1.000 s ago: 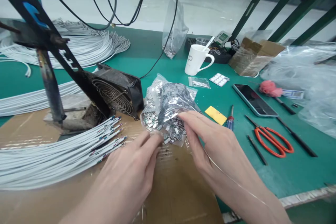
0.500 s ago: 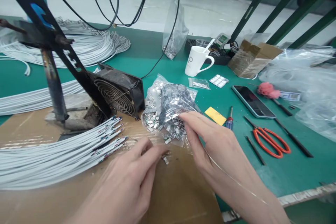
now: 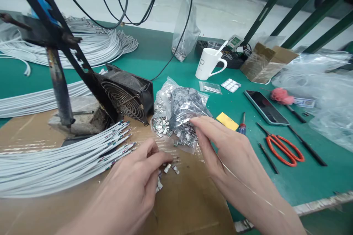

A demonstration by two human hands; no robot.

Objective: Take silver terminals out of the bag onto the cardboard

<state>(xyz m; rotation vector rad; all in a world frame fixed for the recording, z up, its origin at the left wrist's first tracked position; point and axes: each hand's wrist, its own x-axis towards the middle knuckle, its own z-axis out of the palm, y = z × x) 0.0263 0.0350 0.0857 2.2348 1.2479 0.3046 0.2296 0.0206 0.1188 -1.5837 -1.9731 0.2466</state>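
Note:
My right hand (image 3: 228,150) pinches the near edge of a clear plastic bag (image 3: 189,104) holding dark pieces and small silvery metal connectors. Beneath and to its left, another clear bag (image 3: 162,123) is full of similar connectors. My left hand (image 3: 135,178) is low over the cardboard (image 3: 193,198), fingers curled and index fingertip pointing right. Several loose connectors (image 3: 167,169) lie at and under its fingertips; whatever those fingers grip is hidden. Left of that hand, a bundle of white cables (image 3: 68,170) ends in thin coloured wire tips.
A black fan (image 3: 127,93) and a metal stand (image 3: 59,84) are at the left. Further back are a white mug (image 3: 209,64) and coiled white cables (image 3: 93,47). On the right lie a screwdriver (image 3: 242,126), orange-handled scissors (image 3: 284,149), a phone (image 3: 266,107) and a yellow piece (image 3: 227,121).
More loose connectors now show on the cardboard by my left hand, which has shifted slightly left. My right hand keeps its pinch on the bag. The whole view has shifted a little.

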